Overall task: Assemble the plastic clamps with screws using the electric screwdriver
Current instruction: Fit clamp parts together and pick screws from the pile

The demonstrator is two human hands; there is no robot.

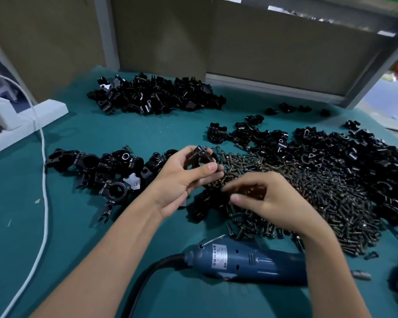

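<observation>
Electric screwdriver (246, 260), bare mat (78, 226) to its left; left hand (182, 180) round a clamp (202, 156), right hand (269, 203) over screws (319, 203), grip unclear.

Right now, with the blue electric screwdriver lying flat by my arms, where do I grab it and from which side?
Wrap the right hand round the blue barrel of the electric screwdriver, by its label, coming from above. It lies flat, cable trailing left, bit pointing right; the left hand is busy holding a clamp.

Both forearms reach forward — left grip (182, 177) raised, fingers curled round a clamp (205, 154); right grip (269, 203) palm-down, fingers bunched, blurred.
</observation>
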